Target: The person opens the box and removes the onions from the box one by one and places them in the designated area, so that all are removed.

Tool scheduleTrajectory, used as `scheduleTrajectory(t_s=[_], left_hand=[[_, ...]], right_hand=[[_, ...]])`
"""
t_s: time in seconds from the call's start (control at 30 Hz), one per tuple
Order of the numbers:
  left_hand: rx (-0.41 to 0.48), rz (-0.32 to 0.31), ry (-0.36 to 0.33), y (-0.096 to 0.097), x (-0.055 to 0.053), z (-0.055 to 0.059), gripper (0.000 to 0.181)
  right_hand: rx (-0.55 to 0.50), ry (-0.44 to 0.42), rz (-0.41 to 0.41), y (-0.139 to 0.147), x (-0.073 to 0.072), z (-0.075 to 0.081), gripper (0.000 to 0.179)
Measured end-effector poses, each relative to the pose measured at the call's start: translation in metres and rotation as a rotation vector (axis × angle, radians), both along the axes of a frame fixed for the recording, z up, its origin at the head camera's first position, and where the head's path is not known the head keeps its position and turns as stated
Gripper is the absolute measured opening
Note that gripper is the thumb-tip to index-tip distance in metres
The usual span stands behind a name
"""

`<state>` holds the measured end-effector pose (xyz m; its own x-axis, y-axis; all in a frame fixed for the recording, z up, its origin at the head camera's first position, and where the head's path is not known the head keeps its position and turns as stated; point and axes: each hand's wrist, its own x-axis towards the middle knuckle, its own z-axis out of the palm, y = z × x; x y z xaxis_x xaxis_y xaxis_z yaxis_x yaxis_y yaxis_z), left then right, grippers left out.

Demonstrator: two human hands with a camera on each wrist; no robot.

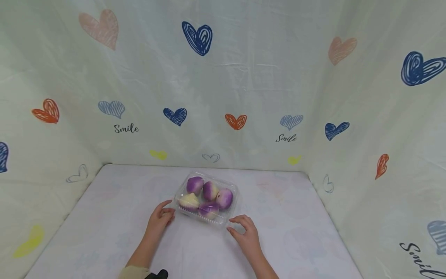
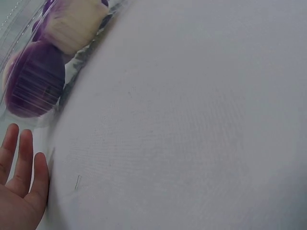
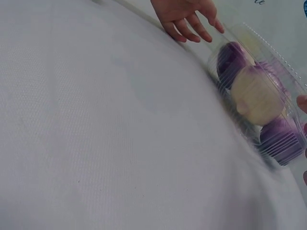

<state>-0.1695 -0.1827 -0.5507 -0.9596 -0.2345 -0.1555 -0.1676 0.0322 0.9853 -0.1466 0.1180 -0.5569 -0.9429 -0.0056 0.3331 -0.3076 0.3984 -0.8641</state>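
Note:
A clear plastic clamshell box (image 1: 230, 186) with ridged sides sits on the table, turned at a slight angle, its lid over the contents. Inside lie several round purple-and-white vegetables that look like turnips (image 1: 210, 191). At the box's left front corner is my left hand (image 1: 161, 217); in the left wrist view its fingers (image 2: 23, 163) are extended and spread near the box end. My right hand (image 1: 246, 230) is at the right front corner, thumb and forefinger parted on either side of it. Only fingertips of that hand (image 3: 302, 103) enter the right wrist view.
The table (image 1: 296, 228) has a pale cloth over it. Light curtains (image 1: 261, 89) printed with hearts and "Smile" stand behind it and along both sides. A small black object (image 1: 161, 274) shows beside the left sleeve at the bottom edge.

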Motion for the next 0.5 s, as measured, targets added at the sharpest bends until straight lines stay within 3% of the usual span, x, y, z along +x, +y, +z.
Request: scheduleTrajectory(t_s=[0.3, 0.5], left_hand=[[-0.03, 0.015, -0.004, 0.001, 0.011, -0.004, 0.043], [0.012, 0.015, 0.035, 0.006, 0.018, -0.004, 0.038]], right_hand=[[-0.014, 0.05, 0.021, -0.003, -0.002, -0.001, 0.026], [-0.045, 0.112, 0.076, -0.012, 0.008, 0.018, 0.025]])
